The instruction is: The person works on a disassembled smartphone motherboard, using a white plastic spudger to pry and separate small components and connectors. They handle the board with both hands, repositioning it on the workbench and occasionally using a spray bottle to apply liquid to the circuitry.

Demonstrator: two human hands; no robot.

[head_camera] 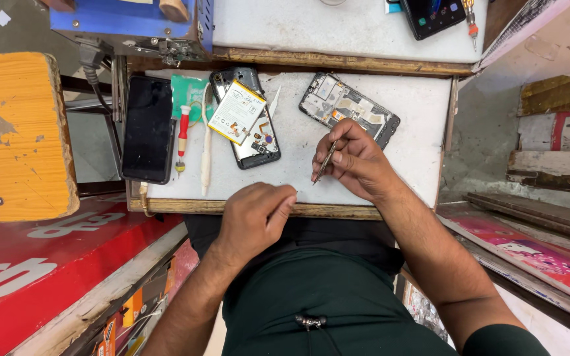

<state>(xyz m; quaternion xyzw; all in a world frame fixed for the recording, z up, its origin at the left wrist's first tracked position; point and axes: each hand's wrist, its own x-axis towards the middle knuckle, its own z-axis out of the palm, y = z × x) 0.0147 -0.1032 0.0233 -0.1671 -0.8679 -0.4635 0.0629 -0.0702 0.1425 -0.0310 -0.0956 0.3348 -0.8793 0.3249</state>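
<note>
My right hand (357,161) holds thin metal tweezers (325,163), tips pointing down at the white work surface (417,125). My left hand (255,217) rests at the table's near edge, fingers curled, fingertips pinched close together near the tweezer tips; whether it holds a tiny part I cannot tell. Just beyond my right hand lies an opened phone frame (348,105) with its inner parts exposed. Left of it lies another opened phone (249,135) with a white battery (237,112) lying loose on it.
A black phone (148,128) lies at the table's left edge, beside a red-handled screwdriver (183,138) and a white plastic pry tool (206,155). A blue machine (133,23) and another phone (433,14) sit on the upper shelf. A worn yellow stool (14,132) stands left.
</note>
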